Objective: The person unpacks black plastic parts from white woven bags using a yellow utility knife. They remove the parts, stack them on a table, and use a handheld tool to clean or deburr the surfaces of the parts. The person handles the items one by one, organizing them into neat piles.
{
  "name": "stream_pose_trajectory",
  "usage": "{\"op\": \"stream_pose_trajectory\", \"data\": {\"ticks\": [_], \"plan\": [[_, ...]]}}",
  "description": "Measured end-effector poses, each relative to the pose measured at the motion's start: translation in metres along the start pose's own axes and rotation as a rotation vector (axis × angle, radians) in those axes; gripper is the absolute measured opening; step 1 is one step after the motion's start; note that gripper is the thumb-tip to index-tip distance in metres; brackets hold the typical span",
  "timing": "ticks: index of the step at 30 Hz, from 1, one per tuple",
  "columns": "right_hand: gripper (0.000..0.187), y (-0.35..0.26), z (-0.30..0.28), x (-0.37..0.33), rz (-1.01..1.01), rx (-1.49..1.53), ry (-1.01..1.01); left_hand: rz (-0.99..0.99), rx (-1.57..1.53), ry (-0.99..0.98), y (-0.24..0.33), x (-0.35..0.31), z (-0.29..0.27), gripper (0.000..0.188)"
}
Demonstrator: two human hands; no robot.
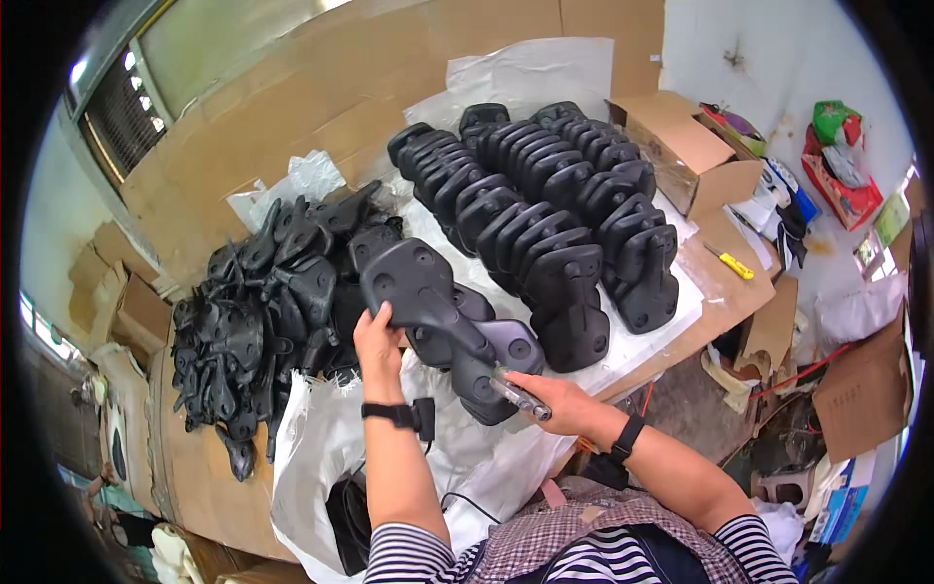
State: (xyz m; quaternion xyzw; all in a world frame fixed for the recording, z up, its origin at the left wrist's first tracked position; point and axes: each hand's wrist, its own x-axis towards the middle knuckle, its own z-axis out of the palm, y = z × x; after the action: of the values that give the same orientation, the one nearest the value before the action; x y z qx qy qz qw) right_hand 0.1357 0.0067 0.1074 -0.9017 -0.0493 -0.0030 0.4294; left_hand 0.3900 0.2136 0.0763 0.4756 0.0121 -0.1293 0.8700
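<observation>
My left hand [377, 339] grips a black moulded plastic part [413, 282] by its left edge. The part is broad at both ends, narrow in the middle, with round recesses near its corners. In my right hand [564, 404] is a slim silver-handled tool [522, 397]. Its front end meets the lower right of the part; the exact shape of the tip cannot be made out. Just under the held part lies another black part [482, 384], partly covered by it. White woven sheeting [438, 457] spreads beneath both hands.
Left of my hands is a loose heap of black parts [243, 331]. Similar parts [525, 214] stand in neat overlapping rows at the back right. A yellow cutter [732, 263] lies near the table's right edge, with an open cardboard box [681, 146] behind it. Cardboard [321, 88] lines the back.
</observation>
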Motion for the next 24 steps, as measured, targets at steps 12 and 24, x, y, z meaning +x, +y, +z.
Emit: {"op": "stream_pose_trajectory", "data": {"ticks": [12, 24], "plan": [[0.057, -0.095, -0.12, -0.098, 0.125, 0.229, -0.1, -0.212, 0.035, 0.094, -0.053, -0.04, -0.029, 0.018], [0.058, -0.099, -0.127, -0.105, 0.103, 0.287, 0.053, -0.252, 0.168, 0.069, -0.056, -0.025, -0.021, 0.014]]}}
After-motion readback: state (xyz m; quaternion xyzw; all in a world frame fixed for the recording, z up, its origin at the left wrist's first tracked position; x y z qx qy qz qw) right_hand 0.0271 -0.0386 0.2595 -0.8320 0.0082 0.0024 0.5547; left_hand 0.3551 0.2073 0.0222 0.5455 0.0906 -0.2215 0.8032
